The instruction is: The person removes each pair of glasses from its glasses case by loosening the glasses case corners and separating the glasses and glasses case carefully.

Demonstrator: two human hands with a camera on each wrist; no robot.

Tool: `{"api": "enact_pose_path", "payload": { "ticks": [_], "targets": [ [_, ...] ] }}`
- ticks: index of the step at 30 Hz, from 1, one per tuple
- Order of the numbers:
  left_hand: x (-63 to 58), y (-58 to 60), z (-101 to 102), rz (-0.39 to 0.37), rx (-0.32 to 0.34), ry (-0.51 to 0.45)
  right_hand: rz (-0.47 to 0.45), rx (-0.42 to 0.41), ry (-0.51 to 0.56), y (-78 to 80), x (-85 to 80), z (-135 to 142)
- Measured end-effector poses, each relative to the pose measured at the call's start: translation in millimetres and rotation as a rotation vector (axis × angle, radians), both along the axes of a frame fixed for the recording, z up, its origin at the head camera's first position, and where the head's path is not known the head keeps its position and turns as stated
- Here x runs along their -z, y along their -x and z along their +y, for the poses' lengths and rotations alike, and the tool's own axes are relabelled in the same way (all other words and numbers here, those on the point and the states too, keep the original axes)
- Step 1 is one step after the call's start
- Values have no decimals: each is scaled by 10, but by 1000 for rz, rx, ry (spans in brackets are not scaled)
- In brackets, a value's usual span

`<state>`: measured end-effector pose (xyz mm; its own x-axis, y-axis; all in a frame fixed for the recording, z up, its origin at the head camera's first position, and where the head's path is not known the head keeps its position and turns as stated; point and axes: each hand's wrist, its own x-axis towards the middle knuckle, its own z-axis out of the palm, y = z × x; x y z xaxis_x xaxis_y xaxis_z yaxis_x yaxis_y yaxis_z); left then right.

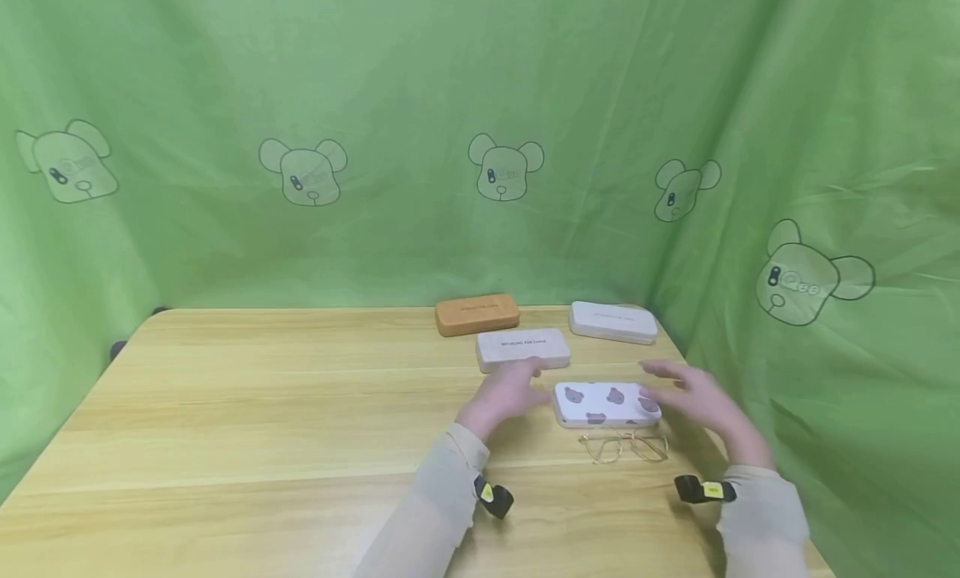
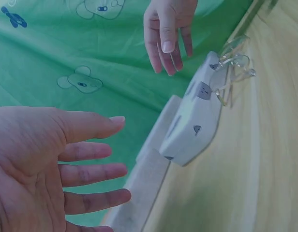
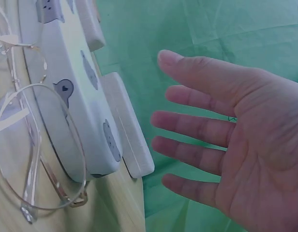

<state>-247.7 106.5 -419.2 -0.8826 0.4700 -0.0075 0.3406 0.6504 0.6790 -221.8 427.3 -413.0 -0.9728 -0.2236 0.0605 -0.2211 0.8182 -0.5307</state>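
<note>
A white glasses case with bear prints (image 1: pixel 596 404) lies closed on the table between my two hands. My left hand (image 1: pixel 512 392) hovers off its left end, palm inward; in the left wrist view the fingers (image 2: pixel 96 175) are spread and hold nothing. On the other side, my right hand (image 1: pixel 697 401) is held over the case's right end in the head view. The right wrist view shows its fingers (image 3: pixel 195 123) extended, apart from the case. Thin metal-framed eyeglasses (image 1: pixel 624 447) lie in front of the case, temples unfolded.
Behind the bear case lies a pale case with lettering (image 1: pixel 523 347), partly covered by my left hand. An orange-brown case (image 1: pixel 477 314) and another white case (image 1: pixel 613 322) lie near the back edge of the wooden table (image 1: pixel 262 419). A green printed curtain (image 1: pixel 405 77) hangs behind and at both sides.
</note>
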Motion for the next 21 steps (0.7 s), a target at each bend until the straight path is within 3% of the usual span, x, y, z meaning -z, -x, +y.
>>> {"api": "enact_pose_path", "payload": {
  "ticks": [13,21],
  "targets": [
    [-208,-36,60,73,-44,-4,65,70,78,49,-116,62],
    [-294,72,157,182,-191,36,63,106,8,322,-352,110]
  ]
}}
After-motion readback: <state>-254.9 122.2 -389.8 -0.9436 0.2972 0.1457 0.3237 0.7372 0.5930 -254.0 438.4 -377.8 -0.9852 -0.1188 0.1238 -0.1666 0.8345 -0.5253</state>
